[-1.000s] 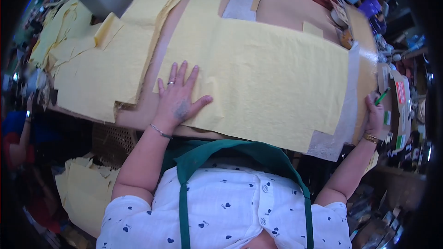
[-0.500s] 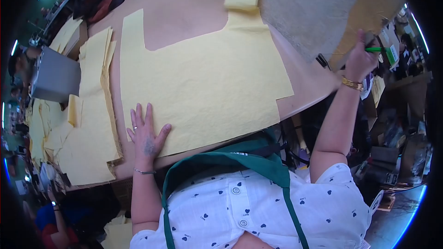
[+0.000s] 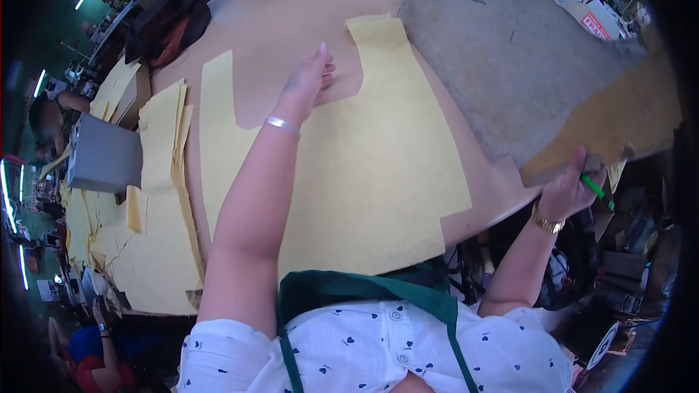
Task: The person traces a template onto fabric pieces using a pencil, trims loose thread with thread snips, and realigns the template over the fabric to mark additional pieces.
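Sheet (image 3: 371, 167) at centre, its notch edging bare table (image 3: 291, 4) above; left hand (image 3: 309, 78) over the notch, fingers loosely bent. Right hand (image 3: 568, 193), lower right, pinches board (image 3: 495, 51) edge and pen (image 3: 597, 191).

And here's the white short-sleeved shirt (image 3: 349, 340), sprinkled with dark hearts (image 3: 350, 341) and tiny lettering, round pale buttons (image 3: 396, 315) down the front! Over it, a dark green apron (image 3: 364, 288), narrow straps (image 3: 464, 364) up either side. Silvery band (image 3: 282, 125) gleaming at the left wrist (image 3: 291, 110); chunky gold bracelet (image 3: 547, 221) circling the right wrist (image 3: 555, 207)!
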The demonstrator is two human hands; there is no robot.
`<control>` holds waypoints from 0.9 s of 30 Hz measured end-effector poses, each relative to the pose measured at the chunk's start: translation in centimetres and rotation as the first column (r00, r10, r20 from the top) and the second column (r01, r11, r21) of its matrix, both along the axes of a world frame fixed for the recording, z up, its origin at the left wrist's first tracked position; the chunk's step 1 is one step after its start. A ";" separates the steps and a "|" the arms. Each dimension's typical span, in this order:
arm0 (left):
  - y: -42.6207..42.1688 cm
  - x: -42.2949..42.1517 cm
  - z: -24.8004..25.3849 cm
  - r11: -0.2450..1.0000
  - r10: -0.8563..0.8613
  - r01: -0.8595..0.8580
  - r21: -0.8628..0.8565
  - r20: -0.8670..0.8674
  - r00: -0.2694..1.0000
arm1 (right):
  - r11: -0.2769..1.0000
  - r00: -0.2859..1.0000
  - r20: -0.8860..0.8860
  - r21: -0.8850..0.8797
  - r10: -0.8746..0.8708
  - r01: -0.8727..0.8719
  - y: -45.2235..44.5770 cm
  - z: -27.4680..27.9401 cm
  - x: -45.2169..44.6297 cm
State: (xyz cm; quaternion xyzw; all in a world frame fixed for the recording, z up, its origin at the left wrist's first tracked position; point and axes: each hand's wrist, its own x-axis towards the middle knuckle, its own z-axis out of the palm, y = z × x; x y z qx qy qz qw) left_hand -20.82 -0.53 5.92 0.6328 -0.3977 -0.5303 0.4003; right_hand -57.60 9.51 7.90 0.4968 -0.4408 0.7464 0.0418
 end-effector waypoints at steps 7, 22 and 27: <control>-11.8 -3.6 -1.4 0.998 0.040 -0.046 -0.052 -0.115 0.993 | 1.000 1.000 0.011 -0.006 0.010 -0.010 0.4 -1.7 -2.1; 13.5 -2.0 -1.8 0.685 -0.038 0.663 -0.302 0.894 0.446 | 0.947 0.907 -0.296 0.029 -0.298 0.320 0.1 1.5 -1.2; 24.0 -8.0 -2.1 0.538 -0.518 0.838 0.098 0.822 0.236 | 0.993 1.000 -0.029 -0.118 0.009 -0.012 -0.1 4.7 -0.6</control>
